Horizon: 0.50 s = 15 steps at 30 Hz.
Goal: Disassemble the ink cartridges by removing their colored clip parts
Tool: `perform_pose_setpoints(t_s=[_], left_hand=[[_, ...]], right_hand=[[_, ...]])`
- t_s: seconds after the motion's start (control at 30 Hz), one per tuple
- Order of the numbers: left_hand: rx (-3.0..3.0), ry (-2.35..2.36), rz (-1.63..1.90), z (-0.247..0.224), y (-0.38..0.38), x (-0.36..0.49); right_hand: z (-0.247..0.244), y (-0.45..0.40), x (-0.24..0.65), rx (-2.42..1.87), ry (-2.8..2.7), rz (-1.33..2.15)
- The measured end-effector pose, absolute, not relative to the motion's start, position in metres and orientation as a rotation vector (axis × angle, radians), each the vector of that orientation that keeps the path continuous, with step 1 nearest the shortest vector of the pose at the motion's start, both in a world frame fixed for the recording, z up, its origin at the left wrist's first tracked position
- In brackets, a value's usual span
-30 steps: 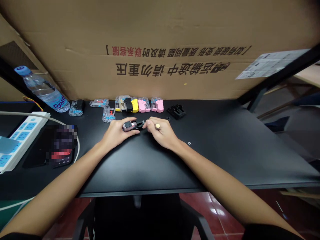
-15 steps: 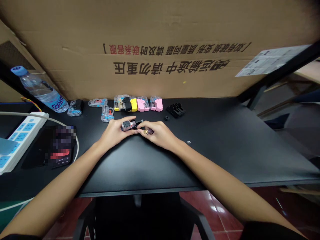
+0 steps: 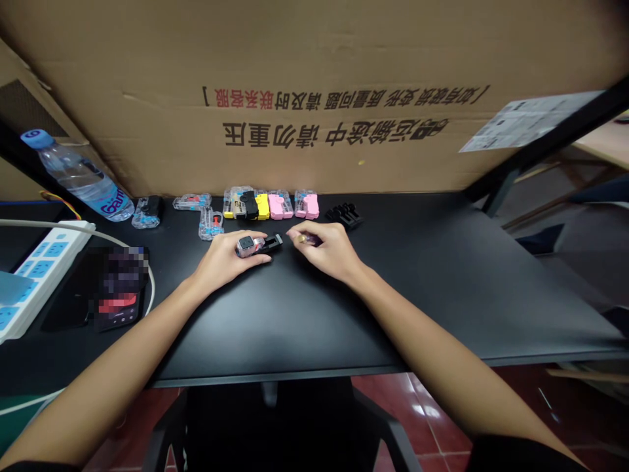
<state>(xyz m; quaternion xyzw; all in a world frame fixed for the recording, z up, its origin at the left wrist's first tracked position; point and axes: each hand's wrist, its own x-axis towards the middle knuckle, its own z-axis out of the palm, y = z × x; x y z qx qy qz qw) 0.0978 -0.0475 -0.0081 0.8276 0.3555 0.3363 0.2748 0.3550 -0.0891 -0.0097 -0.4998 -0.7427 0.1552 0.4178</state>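
My left hand (image 3: 220, 254) is wrapped around a small plastic device (image 3: 246, 246). Its grey, square, dark-faced end shows between thumb and fingers, and a black slotted part (image 3: 272, 243) sticks out to the right. My right hand (image 3: 337, 248), a short gap to the right of that part, is closed on a short, dark purplish tool with a gold-coloured tip (image 3: 305, 238); most of the tool is hidden in the palm. Beyond my left hand lie clear plastic toy-gun-like pieces (image 3: 211, 225) with blue and red parts inside.
Along the cardboard (image 3: 314, 59) lie black, yellow and pink pieces (image 3: 281, 206) and a black slotted holder (image 3: 346, 215). At left are a water bottle (image 3: 83, 177), a power strip (image 3: 46, 265), a phone (image 3: 118, 314) and a white cable (image 3: 153, 275). The black table's front edge (image 3: 275, 380) is near me.
My right hand has moved right, away from the device in my left hand, uncovering its black part. It now hides the small black ring, and my right forearm covers the small white piece.
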Motion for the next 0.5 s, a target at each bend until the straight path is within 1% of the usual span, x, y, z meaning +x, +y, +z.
perform_pose_setpoints(t_s=[0.1,0.23,0.37,0.5], left_hand=[[2.115,1.044,1.01,-0.005,-0.047,0.098],[2.015,1.154,1.181,-0.003,-0.044,0.095],[2.134,1.186,1.147,-0.002,-0.043,0.094],[2.211,1.157,1.101,-0.003,-0.045,0.096]], right_hand=[[-0.011,-0.085,0.361,-1.325,-1.815,0.354],[-0.014,-0.083,0.362,-1.482,-1.929,0.344],[-0.016,-0.085,0.356,-1.597,-2.092,0.302],[-0.016,-0.086,0.351,-1.612,-2.218,0.311]])
